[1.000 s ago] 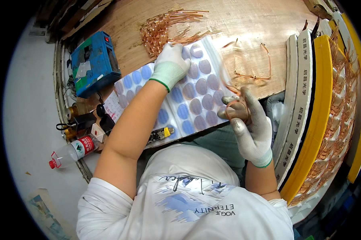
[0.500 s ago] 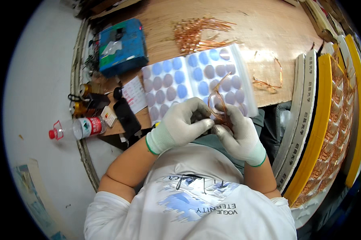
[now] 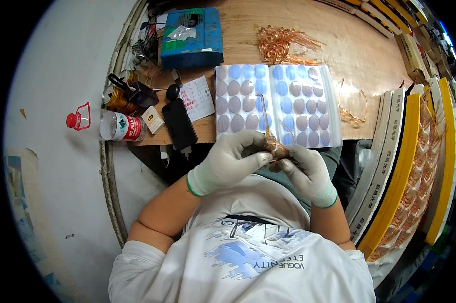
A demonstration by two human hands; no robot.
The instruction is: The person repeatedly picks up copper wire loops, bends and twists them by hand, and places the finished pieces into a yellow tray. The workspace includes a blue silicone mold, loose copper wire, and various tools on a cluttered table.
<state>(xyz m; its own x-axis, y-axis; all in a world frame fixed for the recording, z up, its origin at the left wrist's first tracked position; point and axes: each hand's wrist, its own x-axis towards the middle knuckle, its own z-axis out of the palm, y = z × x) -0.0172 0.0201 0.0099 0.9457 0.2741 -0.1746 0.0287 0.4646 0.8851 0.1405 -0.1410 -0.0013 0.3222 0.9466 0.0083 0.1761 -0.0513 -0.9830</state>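
Both my hands wear pale gloves with green-edged cuffs and meet just in front of my belly. Between them is a pair of glasses (image 3: 275,147) with a brownish frame, one thin temple sticking up and away from me. My left hand (image 3: 233,157) pinches its left side with thumb and fingers. Closed on its right side is my right hand (image 3: 306,171); its fingertips hide part of the frame. Just beyond lies a sheet of round blue and purplish stickers (image 3: 235,103), overlapping the table's near edge.
On the wooden table (image 3: 349,45) lie a pile of copper-coloured glasses frames (image 3: 283,45) and a single frame (image 3: 357,113). A blue box (image 3: 195,50), a phone (image 3: 179,123) and a bottle (image 3: 122,126) are at left. Upright yellow-edged trays (image 3: 407,166) stand close on my right.
The view has shifted, so the tabletop things appear farther right. Between my hands the glasses have turned, and the temple that leaned right now points nearly straight away.
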